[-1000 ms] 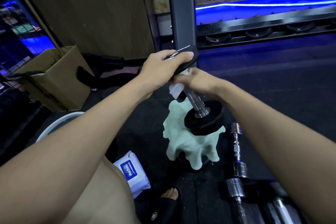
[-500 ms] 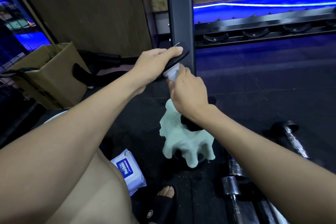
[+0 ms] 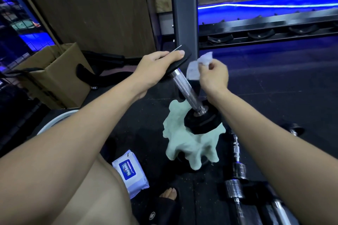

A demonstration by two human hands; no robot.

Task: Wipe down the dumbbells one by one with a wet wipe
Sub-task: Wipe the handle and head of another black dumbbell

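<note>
Two hands busy: left hand (image 3: 155, 66) grips dumbbell (image 3: 184, 87); right hand (image 3: 213, 76) pinches wipe (image 3: 196, 67).

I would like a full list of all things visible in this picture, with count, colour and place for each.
dumbbell: 1, black ends and silver handle, standing tilted on the green cloth
wet wipe: 1, white, beside the handle's upper part
green cloth: 1, pale green, on the floor under the dumbbell
wipes pack: 1, white with blue label, on the floor near the knee
chrome bars: several, silver, on the floor at right
cardboard box: 1, brown, at left
rack: 1, dark grey, behind
left hand: 1, grips the top end
right hand: 1, pinches the wet wipe
</note>
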